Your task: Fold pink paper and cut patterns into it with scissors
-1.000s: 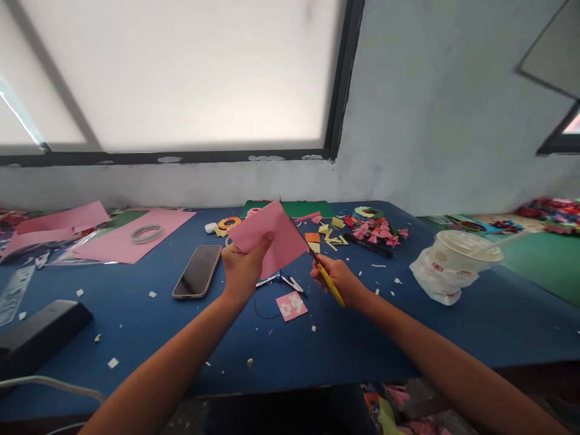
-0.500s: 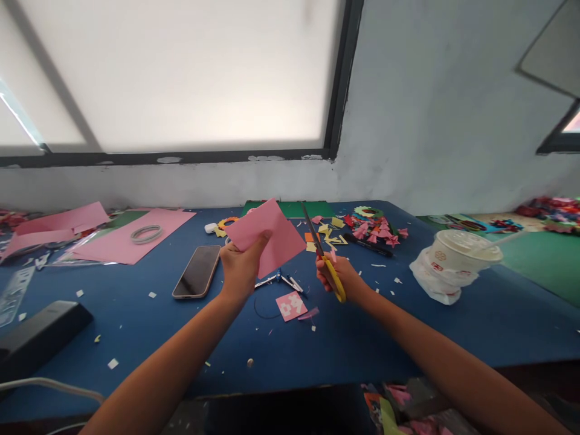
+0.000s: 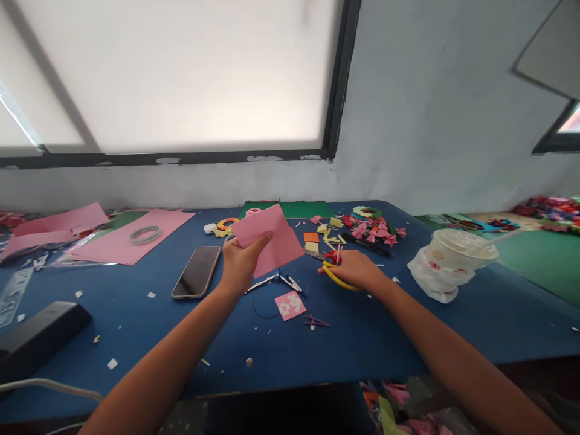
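Observation:
My left hand pinches a piece of pink paper, thumb on its near face, and holds it up above the table. To its right, my right hand is closed round the yellow and red handles of a pair of scissors. The blades point left, toward the paper's right corner; whether they touch it I cannot tell. Below the two hands lie a pair of compasses, a pink square with pale patches and some thin paper strips.
A phone lies left of my left hand. Pink sheets carry a grey ring. Paper flowers and a black pen lie behind my right hand. A lidded cup in a plastic bag stands at right.
The scissors have swung from upright to nearly level, blades now pointing left at the paper. A thin strip has dropped onto the table near the pink square. The paper has shifted slightly.

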Available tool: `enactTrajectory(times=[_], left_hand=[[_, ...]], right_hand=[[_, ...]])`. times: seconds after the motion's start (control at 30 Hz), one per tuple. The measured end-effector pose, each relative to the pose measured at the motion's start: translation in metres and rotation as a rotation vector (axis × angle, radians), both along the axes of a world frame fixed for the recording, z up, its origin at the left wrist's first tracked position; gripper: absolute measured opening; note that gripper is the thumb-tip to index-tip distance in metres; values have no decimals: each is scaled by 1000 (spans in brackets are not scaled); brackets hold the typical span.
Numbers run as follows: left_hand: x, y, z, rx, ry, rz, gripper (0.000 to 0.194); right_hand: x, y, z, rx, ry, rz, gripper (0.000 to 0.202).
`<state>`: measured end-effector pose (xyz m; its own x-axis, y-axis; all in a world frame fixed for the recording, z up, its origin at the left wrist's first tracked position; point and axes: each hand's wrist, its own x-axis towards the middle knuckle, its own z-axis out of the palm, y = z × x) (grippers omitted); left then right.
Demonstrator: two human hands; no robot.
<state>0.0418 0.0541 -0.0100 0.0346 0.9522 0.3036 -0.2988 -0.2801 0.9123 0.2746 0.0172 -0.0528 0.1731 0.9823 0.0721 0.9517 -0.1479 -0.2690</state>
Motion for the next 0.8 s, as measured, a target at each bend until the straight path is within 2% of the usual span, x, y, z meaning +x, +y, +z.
enactTrajectory(times=[0.17, 0.33, 0.47, 0.5, 0.53, 0.6, 0.63, 0.7, 0.8], left_hand=[[-3, 4, -2, 62, 60, 47, 34], [-4, 7, -1, 0, 109, 51, 36], [-4, 7, -1, -17, 81, 52, 36], [-4, 7, -1, -7, 64, 59, 36], [-4, 7, -1, 4, 49, 64, 36], [-4, 7, -2, 23, 27, 64, 37], [-4, 7, -2, 31, 23, 61, 37], [-4, 7, -2, 44, 32, 56, 36], [-3, 6, -2, 54, 60, 46, 35]], right_hand=[[7, 4, -7, -34, -58, 83, 34], [3, 0, -5, -29, -61, 132, 34], [-15, -10, -1, 107, -32, 152, 34], [-23, -13, -1, 169, 22, 218, 33], [-32, -17, -1, 207, 94, 340, 32], [-51, -24, -4, 173, 160, 610, 29], [-60, -27, -7, 138, 161, 692, 27], [-75, -30, -12, 90, 153, 793, 36], [-85, -31, -17, 88, 144, 825, 45]])
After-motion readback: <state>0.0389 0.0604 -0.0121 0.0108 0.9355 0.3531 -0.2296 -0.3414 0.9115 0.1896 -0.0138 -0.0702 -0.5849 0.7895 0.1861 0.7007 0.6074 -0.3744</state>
